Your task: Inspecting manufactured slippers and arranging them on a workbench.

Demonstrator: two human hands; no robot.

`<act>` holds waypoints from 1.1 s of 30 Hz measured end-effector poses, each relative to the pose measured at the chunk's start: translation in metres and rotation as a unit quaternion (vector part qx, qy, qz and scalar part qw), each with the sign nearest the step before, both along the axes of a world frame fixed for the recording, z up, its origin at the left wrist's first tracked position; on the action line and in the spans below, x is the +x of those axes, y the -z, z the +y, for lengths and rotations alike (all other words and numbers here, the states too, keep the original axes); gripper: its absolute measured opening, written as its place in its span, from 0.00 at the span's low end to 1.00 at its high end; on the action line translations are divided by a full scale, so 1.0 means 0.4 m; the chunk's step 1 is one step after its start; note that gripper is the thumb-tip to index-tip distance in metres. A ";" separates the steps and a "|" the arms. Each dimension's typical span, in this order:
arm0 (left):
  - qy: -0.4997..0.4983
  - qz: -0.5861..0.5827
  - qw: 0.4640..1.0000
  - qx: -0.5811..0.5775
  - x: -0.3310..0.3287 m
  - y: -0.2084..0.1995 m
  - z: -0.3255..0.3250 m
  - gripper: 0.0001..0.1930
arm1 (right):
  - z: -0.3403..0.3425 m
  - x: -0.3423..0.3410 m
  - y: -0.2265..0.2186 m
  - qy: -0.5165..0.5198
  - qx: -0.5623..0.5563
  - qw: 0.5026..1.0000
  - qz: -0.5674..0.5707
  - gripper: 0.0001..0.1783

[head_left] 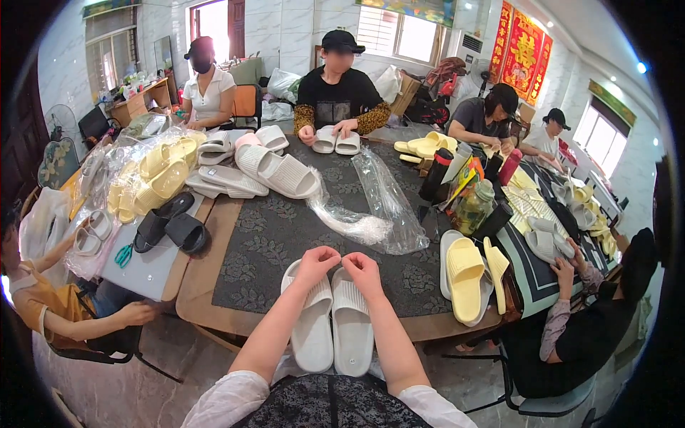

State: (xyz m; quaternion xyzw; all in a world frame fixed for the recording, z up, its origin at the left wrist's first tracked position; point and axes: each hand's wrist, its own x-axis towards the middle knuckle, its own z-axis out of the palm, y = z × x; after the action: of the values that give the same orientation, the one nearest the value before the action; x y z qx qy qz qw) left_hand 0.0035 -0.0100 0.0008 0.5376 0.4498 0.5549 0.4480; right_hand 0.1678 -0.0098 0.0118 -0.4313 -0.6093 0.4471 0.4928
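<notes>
A pair of light grey slide slippers lies side by side at the table's near edge, the left slipper (312, 337) against the right slipper (352, 338), heels toward me. Over the toe end of the left slipper is my left hand (319, 267), its fingers closed in a pinch. My right hand (362, 272) is pinched in the same way above the other toe end, a small gap away from the left. Whatever the fingertips hold, if anything, is too small to make out. Both forearms pass over the ribbed straps and partly cover them.
Clear plastic bags (389, 207) lie beyond my hands. Grey slippers (278, 172) are heaped at the left, near black slippers (171, 225) and teal scissors (123, 256). Yellow slippers (467, 278) and a glass jar (477, 207) stand rightward. Several co-workers sit around, one handling slippers (335, 140) opposite.
</notes>
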 end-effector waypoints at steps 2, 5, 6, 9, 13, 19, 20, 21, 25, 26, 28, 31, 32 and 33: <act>0.021 0.034 0.999 -0.008 -0.003 -0.005 -0.001 0.08 | 0.002 0.000 0.003 -0.004 -0.004 1.000 0.003 0.08; 0.009 0.026 1.000 -0.003 0.001 -0.010 -0.006 0.08 | -0.001 0.001 0.001 -0.003 -0.010 1.000 0.015 0.08; 0.008 0.026 1.000 -0.003 0.001 -0.010 -0.006 0.08 | -0.003 -0.001 -0.002 0.002 -0.013 1.000 0.023 0.07; -0.006 0.011 1.000 -0.009 0.001 -0.009 -0.004 0.08 | -0.003 -0.003 -0.002 0.012 -0.008 1.000 0.015 0.07; 0.004 -0.004 1.000 -0.016 -0.004 -0.008 -0.005 0.08 | 0.000 -0.002 0.006 -0.004 -0.009 1.000 0.010 0.07; 0.023 0.004 1.000 -0.020 0.000 -0.021 -0.010 0.09 | 0.006 0.006 0.012 0.007 -0.008 1.000 0.011 0.07; 0.028 0.007 0.999 -0.022 -0.003 -0.022 -0.012 0.09 | 0.004 0.003 0.008 0.010 -0.009 1.000 0.011 0.07; 0.027 0.007 0.999 -0.023 -0.006 -0.017 -0.011 0.09 | 0.001 0.000 0.004 0.014 -0.010 1.000 0.011 0.07; 0.036 0.011 0.999 -0.020 -0.013 -0.015 -0.009 0.08 | -0.006 -0.005 -0.010 0.010 -0.005 1.000 0.027 0.07; 0.045 0.024 0.999 -0.019 -0.011 -0.020 -0.010 0.07 | -0.005 -0.001 -0.009 0.000 -0.010 1.000 0.025 0.07; 0.052 0.021 0.998 -0.026 -0.006 -0.029 -0.014 0.08 | -0.004 0.004 -0.006 -0.009 -0.015 1.000 0.022 0.07; 0.057 0.009 0.998 -0.036 -0.011 -0.031 -0.017 0.08 | -0.008 -0.002 -0.014 -0.009 -0.020 0.999 0.031 0.06; 0.059 -0.001 0.997 -0.040 -0.011 -0.029 -0.016 0.08 | -0.006 -0.003 -0.010 -0.008 -0.015 0.999 0.031 0.06; 0.059 -0.001 0.997 -0.039 -0.012 -0.026 -0.015 0.08 | -0.005 -0.003 -0.007 -0.006 -0.010 0.999 0.031 0.06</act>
State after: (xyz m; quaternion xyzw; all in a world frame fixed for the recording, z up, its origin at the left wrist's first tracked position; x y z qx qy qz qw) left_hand -0.0012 -0.0160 0.0113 0.5449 0.4385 0.5097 0.5010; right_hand 0.1665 -0.0116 0.0148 -0.4179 -0.5920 0.4695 0.5045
